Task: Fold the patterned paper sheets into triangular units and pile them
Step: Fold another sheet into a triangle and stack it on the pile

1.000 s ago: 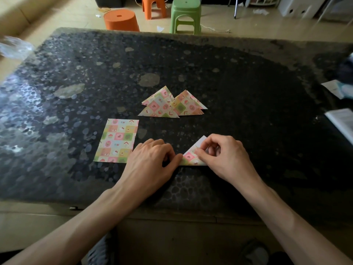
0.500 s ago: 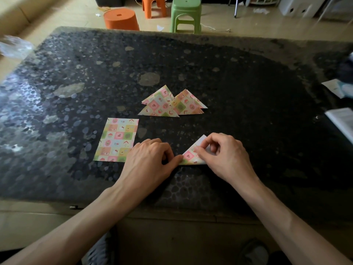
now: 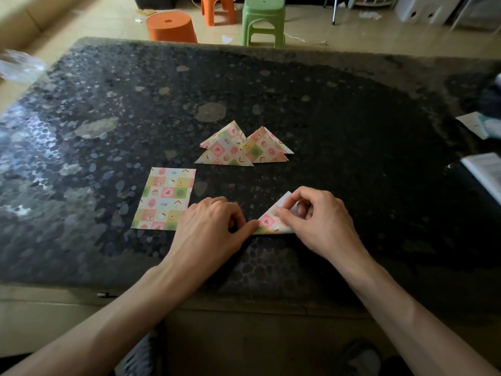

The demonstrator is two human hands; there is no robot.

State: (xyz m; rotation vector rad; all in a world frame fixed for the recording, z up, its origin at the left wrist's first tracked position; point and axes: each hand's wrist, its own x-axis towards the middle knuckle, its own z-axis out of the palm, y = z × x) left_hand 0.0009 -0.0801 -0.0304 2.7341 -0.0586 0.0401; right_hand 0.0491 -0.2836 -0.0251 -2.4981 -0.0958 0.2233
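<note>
A dark speckled stone surface (image 3: 352,131) fills most of the frame, its far edge running across the top. Two bare forearms reach in from the bottom corners and meet just below the middle.

The left hand (image 3: 208,229) lies knuckles-up with its fingers curled in, and its thumb tip meets the left corner of the half-folded sheet (image 3: 268,222), holding it down on the surface. The right hand (image 3: 320,223) covers the right part of that sheet, with thumb and forefinger pinching a raised flap whose white underside shows.

On the floor beyond the far edge, at the top of the frame, stand a green stool (image 3: 263,20), a round orange stool (image 3: 170,27) to its left, and an orange legged stool (image 3: 217,9) between and behind them.

A flat patterned sheet (image 3: 164,198) lies left of centre, just beside the left hand. Above the hands and well apart from them sits the pile of folded triangles (image 3: 238,147), which overlap one another with their points toward the far edge.

At the right edge of the frame lies an open booklet (image 3: 485,172).
</note>
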